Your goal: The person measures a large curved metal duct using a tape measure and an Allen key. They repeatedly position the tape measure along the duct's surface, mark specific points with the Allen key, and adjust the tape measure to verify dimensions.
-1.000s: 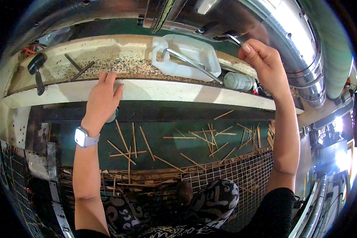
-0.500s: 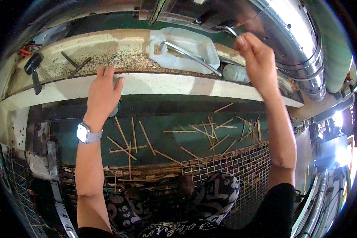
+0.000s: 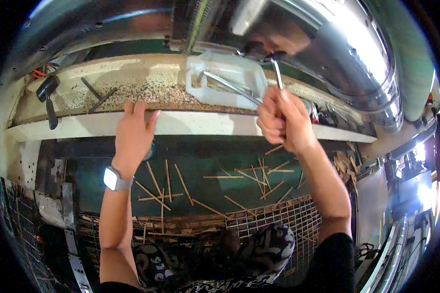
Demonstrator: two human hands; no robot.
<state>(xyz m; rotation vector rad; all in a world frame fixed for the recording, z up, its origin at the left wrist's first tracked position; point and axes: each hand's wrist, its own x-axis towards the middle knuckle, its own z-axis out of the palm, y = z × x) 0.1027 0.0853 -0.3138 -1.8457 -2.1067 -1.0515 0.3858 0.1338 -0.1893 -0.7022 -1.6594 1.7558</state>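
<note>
My right hand (image 3: 287, 119) is closed round a shiny bent metal rod (image 3: 277, 73). The rod's far end reaches up to the dark, glossy underside of the machine; whether it sits in a hole I cannot make out. My left hand (image 3: 134, 134), with a watch (image 3: 111, 178) on the wrist, lies over the front rim of a long cream trough (image 3: 195, 123). Its fingers stretch over the rim and the thumb is apart. Partly behind that hand shows a small teal round thing (image 3: 150, 150). Inside the trough, a cut-open translucent plastic jug (image 3: 220, 63) holds another metal bar (image 3: 230, 87).
At the trough's left lie a black crank-like handle (image 3: 49, 97) and dark hex keys (image 3: 98, 96). A big chrome roller (image 3: 362, 63) rises at upper right. Thin wooden sticks (image 3: 183, 184) are scattered on the green surface (image 3: 102, 195) below, beyond a wire mesh (image 3: 298, 219).
My right hand has come down and to the left with the rod, now in front of the jug. The left hand stays on the rim, while the whole view has tilted slightly upward.
</note>
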